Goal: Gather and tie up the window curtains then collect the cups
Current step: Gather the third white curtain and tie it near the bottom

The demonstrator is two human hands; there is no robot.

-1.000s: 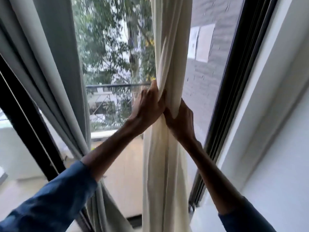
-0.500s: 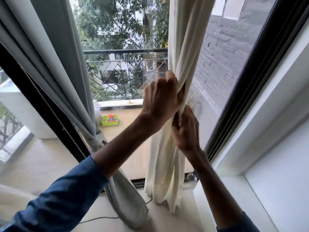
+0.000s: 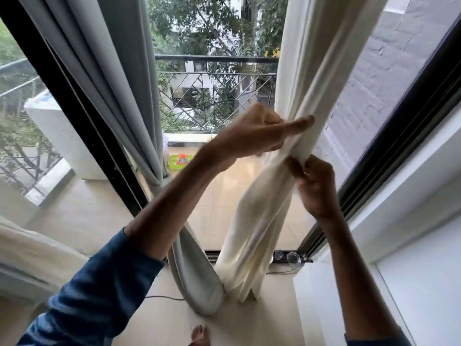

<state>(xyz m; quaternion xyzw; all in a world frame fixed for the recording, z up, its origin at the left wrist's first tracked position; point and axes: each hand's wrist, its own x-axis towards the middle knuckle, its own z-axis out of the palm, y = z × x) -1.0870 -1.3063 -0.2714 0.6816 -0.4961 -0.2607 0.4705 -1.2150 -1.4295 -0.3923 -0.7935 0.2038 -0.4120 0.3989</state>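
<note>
A cream curtain (image 3: 309, 71) hangs bunched in front of the right window pane, its lower end (image 3: 249, 245) reaching the floor. My left hand (image 3: 257, 132) grips the bunch from the left at about mid-height, thumb stretched across the folds. Just below it, my right hand (image 3: 314, 186) pinches the cream fabric from the right. A grey curtain (image 3: 107, 71) hangs to the left, knotted low down (image 3: 159, 178), with its tail (image 3: 197, 278) on the floor. No cups are in view.
Black window frames (image 3: 389, 136) run on both sides. Beyond the glass lie a balcony with a railing (image 3: 214, 58) and a small green box (image 3: 180, 161). A white wall ledge (image 3: 409, 221) stands at right. A thin cable (image 3: 162, 297) and my bare foot (image 3: 199, 335) are on the floor.
The view has tilted down, showing the floor and curtain bottoms. My left hand shifted around the cream bunch with its thumb extended, and my right hand dropped lower to pinch the fabric.
</note>
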